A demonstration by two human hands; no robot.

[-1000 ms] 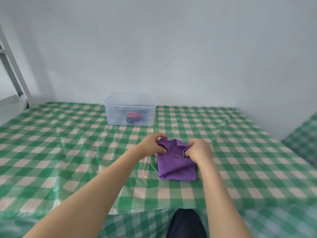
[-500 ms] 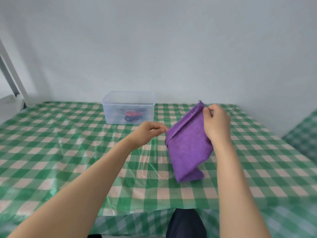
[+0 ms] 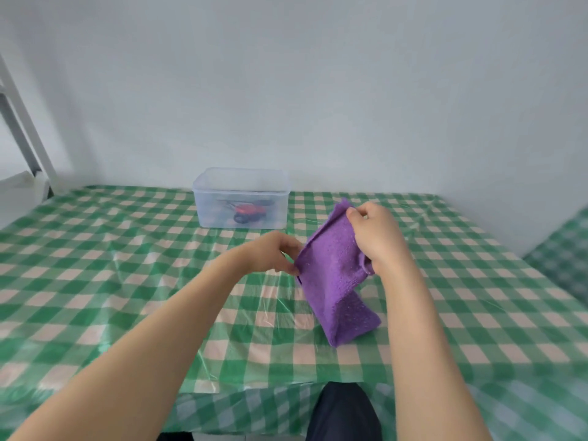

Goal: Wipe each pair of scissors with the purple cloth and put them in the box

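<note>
Purple cloth (image 3: 334, 275) is held up, folded and slanted, above the counter (image 3: 127, 281), right of centre in the head view. Its lower end appears to touch the green-and-white checked covering.

Left hand (image 3: 273, 253): fingers curled, pinching the cloth's left edge at mid-height.

Right hand (image 3: 378, 237): thumb and fingers pinching the cloth's upper corner, with the palm over its right side.

Box (image 3: 206, 205): translucent plastic, standing at the far side of the counter near the wall (image 3: 318, 90), well apart from the cloth. Scissors (image 3: 246, 211) with red and dark handles lie inside it; their number cannot be told through the plastic.
</note>
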